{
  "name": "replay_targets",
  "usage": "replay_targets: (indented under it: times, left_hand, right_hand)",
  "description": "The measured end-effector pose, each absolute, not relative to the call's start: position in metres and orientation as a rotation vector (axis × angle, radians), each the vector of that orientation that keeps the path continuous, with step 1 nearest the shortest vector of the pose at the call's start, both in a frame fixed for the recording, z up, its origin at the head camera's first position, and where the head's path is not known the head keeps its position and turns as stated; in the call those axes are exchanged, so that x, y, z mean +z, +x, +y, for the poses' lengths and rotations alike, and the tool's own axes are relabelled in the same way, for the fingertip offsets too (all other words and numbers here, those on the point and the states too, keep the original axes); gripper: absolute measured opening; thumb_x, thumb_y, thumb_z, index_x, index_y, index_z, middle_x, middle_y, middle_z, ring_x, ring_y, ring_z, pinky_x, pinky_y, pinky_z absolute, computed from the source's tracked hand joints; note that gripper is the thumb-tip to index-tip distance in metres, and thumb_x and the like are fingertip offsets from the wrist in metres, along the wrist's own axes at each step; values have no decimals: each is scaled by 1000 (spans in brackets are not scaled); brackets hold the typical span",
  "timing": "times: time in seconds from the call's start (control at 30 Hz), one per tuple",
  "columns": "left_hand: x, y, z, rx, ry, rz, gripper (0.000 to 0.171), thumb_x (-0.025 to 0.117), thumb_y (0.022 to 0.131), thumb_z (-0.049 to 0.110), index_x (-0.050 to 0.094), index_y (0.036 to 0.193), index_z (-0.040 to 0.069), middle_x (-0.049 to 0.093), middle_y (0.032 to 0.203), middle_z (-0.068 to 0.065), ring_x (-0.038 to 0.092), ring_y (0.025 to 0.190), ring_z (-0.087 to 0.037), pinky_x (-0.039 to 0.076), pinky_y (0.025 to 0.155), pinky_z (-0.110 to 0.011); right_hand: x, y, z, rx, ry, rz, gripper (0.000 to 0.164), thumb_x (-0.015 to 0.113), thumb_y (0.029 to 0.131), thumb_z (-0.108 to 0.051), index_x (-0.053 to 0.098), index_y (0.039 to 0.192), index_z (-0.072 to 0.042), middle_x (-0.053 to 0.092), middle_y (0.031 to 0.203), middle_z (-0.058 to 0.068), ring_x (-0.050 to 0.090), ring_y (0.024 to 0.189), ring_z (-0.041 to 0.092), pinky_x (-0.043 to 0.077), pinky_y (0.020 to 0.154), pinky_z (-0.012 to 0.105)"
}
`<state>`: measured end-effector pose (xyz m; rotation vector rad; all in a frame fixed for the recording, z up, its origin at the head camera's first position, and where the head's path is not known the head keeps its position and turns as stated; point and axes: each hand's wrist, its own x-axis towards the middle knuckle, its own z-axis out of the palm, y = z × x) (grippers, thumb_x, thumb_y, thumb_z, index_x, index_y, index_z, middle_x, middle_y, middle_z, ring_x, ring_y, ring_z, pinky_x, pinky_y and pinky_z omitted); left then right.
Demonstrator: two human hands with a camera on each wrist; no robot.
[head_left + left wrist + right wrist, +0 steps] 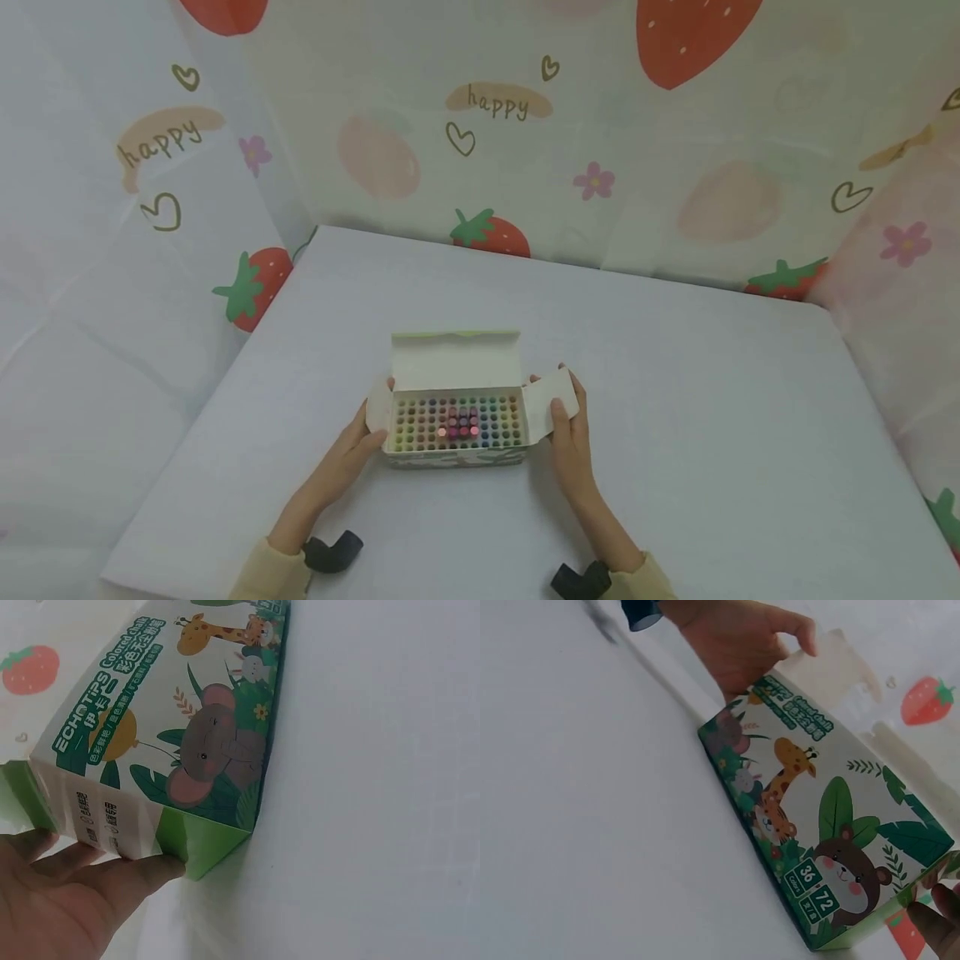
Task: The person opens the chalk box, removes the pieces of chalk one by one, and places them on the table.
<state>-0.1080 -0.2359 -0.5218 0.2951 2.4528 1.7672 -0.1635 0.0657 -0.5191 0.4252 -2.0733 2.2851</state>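
An opened box of colored chalk [457, 458], printed with cartoon animals, sits on the table between the two hands. Its lid [456, 363] is raised at the back, and rows of chalk sticks [422, 423] show inside by their ends. Pink and purple chalk sticks [462, 422] stand out in the middle of the rows. The left hand [351, 452] grips the box's left end, thumb at the front corner and fingers farther back beside the left flap [378, 407]. At the other end, the right hand [572, 450] pinches the white right flap [546, 400], which is folded outward.
A white cloth covers the table [712, 433]. Behind it and at both sides hang curtains [495, 167] printed with strawberries, hearts and flowers. Dark wrist-worn devices [333, 552] sit at both cuffs.
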Motion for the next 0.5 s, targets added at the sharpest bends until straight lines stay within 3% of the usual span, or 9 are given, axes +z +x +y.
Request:
replay_targets:
  times: [0.17, 0.27, 0.4, 0.5]
  left_hand:
    - [-524, -107, -239, 1814, 257, 2423, 58, 35, 99, 27, 6, 150, 22, 7, 156, 1, 4, 143, -19, 13, 105, -12]
    - [-524, -106, -240, 1854, 298, 2465, 63, 42, 98, 18, 6, 150, 24, 10, 156, -2, 9, 142, -20, 16, 104, -11]
    - [-516, -104, -234, 1776, 418, 2729, 85, 61, 88, 12, 4, 150, 21, 13, 155, -4, 16, 141, -23, 20, 109, -22]
    - [-503, -101, -226, 1642, 498, 3020, 86, 65, 85, 27, 9, 149, 14, 16, 155, -6, 16, 141, -22, 11, 113, -25]
  right_hand:
    - [-515, -163, 68, 2320, 366, -2088, 49, 34, 101, -26, 18, 146, -18, 45, 134, 19, 51, 117, 15, 47, 86, 21]
    - [-501, -158, 70, 2215, 406, -2176, 50, 35, 101, -16, 15, 146, -13, 41, 137, 20, 47, 122, 22, 46, 90, 24]
    - [-481, -151, 74, 1933, 506, -2314, 58, 42, 96, -5, 14, 146, -8, 34, 141, 22, 37, 128, 38, 41, 97, 46]
    - [-473, -151, 75, 1675, 610, -2345, 64, 51, 92, -2, 17, 146, -6, 33, 143, 21, 36, 129, 38, 37, 99, 52]
